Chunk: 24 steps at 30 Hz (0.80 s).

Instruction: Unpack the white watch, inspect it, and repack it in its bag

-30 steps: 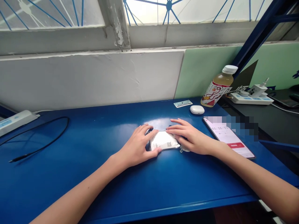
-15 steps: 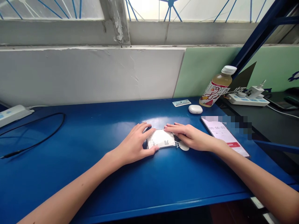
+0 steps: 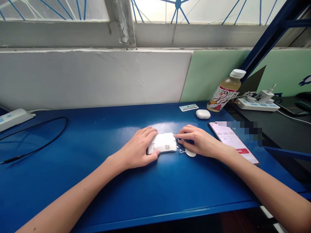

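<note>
A flat card holder [image 3: 162, 143] in clear plastic lies on the blue desk, with white printed paper or cards showing inside and a small dark code square near its right end. My left hand [image 3: 143, 147] grips its left end, thumb along the near edge and fingers over the far edge. At the right end, my right hand [image 3: 194, 139] has its index finger and thumb closed at the clear plastic edge. A short bead chain [image 3: 182, 151] and a round whitish tag [image 3: 190, 153] hang off that end, the tag partly under my right hand.
Right of my hands lies a phone [image 3: 233, 142] showing a timer. Behind it are a white earbud case [image 3: 203, 114], a small printed card [image 3: 189, 107] and a drink bottle [image 3: 224, 92]. A black cable [image 3: 48, 144] and a power strip [image 3: 14, 119] lie at left.
The card holder has slid slightly left with my left hand. My right hand's fingers, earlier stretched over its right end, have bent into a pinch at the clear edge.
</note>
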Each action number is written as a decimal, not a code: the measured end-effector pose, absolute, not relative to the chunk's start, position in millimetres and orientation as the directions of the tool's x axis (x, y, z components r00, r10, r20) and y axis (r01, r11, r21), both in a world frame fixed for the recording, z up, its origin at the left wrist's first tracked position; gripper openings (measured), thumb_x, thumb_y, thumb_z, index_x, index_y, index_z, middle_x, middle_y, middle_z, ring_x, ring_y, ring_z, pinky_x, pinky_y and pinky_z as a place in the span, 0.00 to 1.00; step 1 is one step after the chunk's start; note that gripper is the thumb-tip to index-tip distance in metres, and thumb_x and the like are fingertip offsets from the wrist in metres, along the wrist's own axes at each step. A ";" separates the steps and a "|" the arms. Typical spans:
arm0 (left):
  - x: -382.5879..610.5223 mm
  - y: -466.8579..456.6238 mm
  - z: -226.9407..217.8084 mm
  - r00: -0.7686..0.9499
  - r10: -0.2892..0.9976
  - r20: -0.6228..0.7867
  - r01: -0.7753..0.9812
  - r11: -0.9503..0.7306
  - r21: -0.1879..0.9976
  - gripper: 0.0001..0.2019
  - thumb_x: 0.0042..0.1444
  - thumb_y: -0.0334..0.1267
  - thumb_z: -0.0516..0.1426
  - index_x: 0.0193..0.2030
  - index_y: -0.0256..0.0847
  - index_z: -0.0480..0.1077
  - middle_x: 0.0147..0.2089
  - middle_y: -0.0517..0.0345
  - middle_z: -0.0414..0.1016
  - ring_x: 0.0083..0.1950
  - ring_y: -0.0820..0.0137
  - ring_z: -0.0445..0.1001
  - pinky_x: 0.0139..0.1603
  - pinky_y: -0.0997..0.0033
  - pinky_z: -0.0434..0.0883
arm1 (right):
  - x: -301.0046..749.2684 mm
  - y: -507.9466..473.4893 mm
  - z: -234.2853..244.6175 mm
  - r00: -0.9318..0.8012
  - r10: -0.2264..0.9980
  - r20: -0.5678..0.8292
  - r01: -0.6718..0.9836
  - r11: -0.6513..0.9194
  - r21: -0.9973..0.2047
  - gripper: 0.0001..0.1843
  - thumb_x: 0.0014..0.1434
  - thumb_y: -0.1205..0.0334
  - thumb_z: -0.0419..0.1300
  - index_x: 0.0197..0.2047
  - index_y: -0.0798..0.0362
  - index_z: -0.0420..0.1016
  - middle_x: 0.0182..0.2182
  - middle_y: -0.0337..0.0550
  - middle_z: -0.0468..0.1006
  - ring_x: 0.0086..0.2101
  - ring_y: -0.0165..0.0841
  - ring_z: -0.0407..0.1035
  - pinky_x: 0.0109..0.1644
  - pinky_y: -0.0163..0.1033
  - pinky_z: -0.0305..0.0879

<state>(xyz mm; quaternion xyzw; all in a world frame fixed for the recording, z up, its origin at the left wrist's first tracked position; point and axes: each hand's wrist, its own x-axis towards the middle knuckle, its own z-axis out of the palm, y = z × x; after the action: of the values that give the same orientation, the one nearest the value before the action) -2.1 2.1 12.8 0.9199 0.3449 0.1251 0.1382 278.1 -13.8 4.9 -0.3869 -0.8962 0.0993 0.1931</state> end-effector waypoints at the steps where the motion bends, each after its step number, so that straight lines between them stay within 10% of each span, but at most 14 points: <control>1: -1.9 1.6 11.9 0.728 0.675 0.117 0.611 -0.717 0.335 0.27 0.61 0.47 0.54 0.64 0.37 0.62 0.66 0.41 0.65 0.69 0.47 0.59 0.67 0.45 0.60 | 277.6 -14.5 5.3 -0.618 0.740 0.265 0.659 0.672 -0.338 0.17 0.65 0.63 0.56 0.55 0.50 0.77 0.37 0.48 0.81 0.39 0.40 0.73 0.42 0.45 0.71; 12: 0.8 0.2 4.2 0.720 0.687 0.097 0.630 -0.707 0.322 0.30 0.66 0.57 0.49 0.67 0.37 0.59 0.69 0.38 0.60 0.72 0.46 0.52 0.69 0.42 0.56 | 275.3 -14.4 0.3 -0.572 0.749 0.334 0.676 0.661 -0.325 0.19 0.61 0.51 0.63 0.52 0.51 0.79 0.31 0.45 0.81 0.32 0.37 0.73 0.38 0.42 0.69; 24: 0.8 1.3 3.6 0.729 0.680 0.077 0.635 -0.714 0.295 0.27 0.69 0.55 0.46 0.66 0.39 0.59 0.69 0.38 0.59 0.73 0.48 0.50 0.68 0.44 0.56 | 269.4 -14.9 -10.9 -0.544 0.739 0.399 0.580 0.674 -0.458 0.11 0.61 0.59 0.64 0.46 0.51 0.81 0.58 0.54 0.71 0.56 0.46 0.68 0.58 0.55 0.70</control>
<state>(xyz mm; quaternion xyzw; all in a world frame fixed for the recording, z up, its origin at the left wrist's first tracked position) 0.8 1.3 3.6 0.9214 0.3566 0.0903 0.1253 269.4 -14.9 -10.9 -0.3798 -0.8678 0.1371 0.2897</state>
